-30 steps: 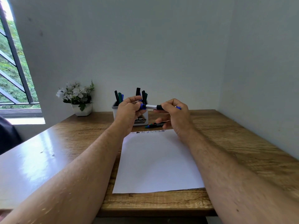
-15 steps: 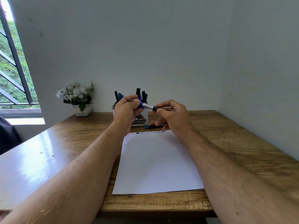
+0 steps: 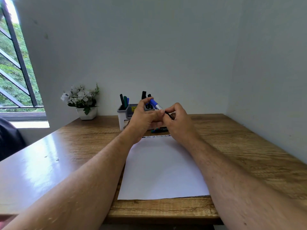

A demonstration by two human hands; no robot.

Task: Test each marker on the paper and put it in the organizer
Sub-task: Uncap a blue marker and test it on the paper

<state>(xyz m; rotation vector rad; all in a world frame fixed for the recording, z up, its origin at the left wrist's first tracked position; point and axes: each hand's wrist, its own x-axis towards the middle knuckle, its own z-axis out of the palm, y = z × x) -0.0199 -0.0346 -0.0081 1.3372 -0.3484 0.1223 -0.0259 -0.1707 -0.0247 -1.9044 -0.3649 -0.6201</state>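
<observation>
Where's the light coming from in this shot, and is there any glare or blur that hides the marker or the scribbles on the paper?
Head view: daylight enters through the window at left, throwing a bright glare patch on the wooden table; the blue marker is clear; the scribbles are too small to read; forearms blur near the bottom edge; wide-angle bending tilts the window bars.

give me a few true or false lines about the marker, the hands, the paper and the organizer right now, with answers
1. Both hands, the left hand and the right hand, hold the blue marker. True.
2. The paper is completely blank. False: a row of scribbles runs along its far edge.
3. The organizer already holds several markers standing upright. True.
4. The flower pot stands to the right of the organizer. False: it stands to its left, near the window.
5. Loose markers lie on the desk between the organizer and the paper. True.
</observation>
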